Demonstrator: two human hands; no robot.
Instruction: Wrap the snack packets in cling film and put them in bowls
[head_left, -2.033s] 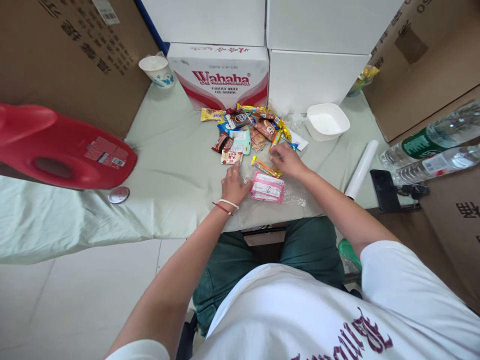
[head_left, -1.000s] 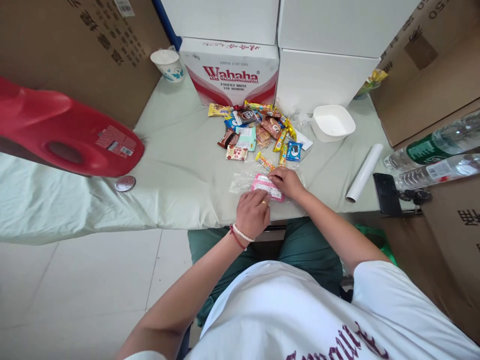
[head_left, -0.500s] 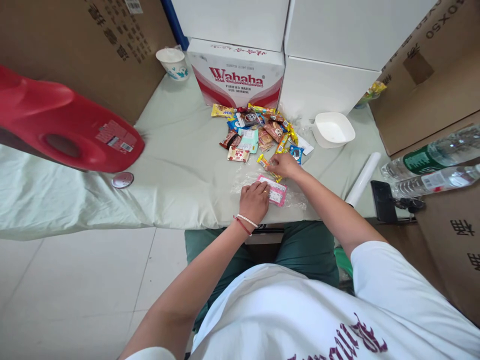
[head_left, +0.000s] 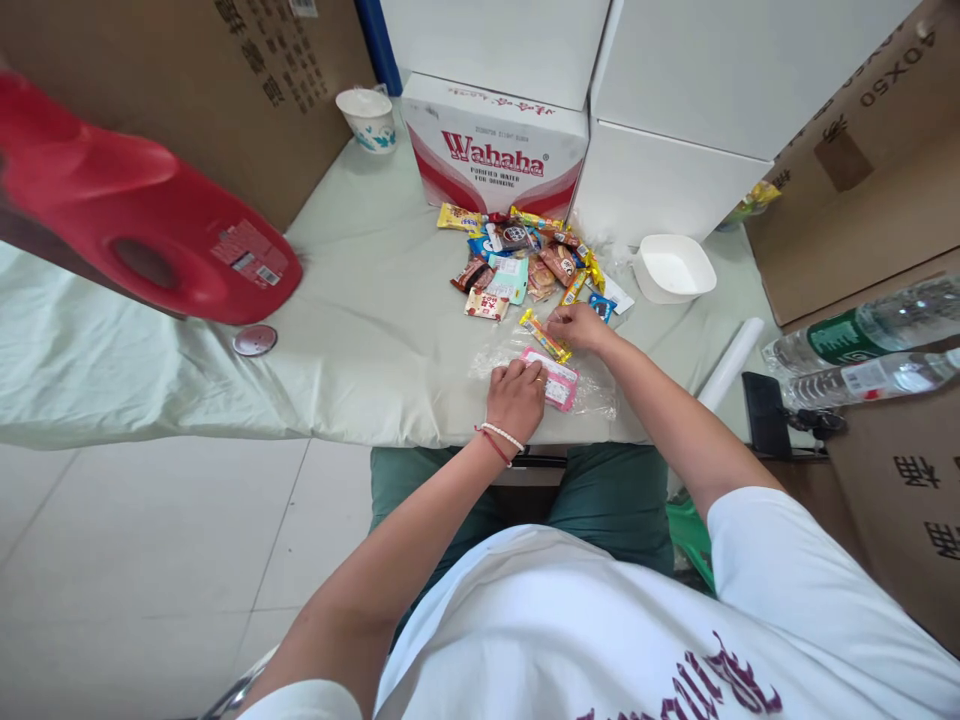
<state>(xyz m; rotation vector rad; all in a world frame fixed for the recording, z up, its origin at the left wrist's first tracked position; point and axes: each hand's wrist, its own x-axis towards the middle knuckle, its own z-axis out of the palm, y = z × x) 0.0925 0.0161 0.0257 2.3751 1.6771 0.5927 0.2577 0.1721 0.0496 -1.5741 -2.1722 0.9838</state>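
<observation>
Pink packet under left hand

The tablecloth is made of matt, creased fabric. The snack packets in the upper middle are wrapped in glossy film. Smooth, shiny plastic is seen on the red jug at upper left.

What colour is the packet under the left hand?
Pink packet with a white label; head view.

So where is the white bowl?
Head view: the white bowl sits at the right of the table, just right of the snack pile, in front of a white box.
</observation>
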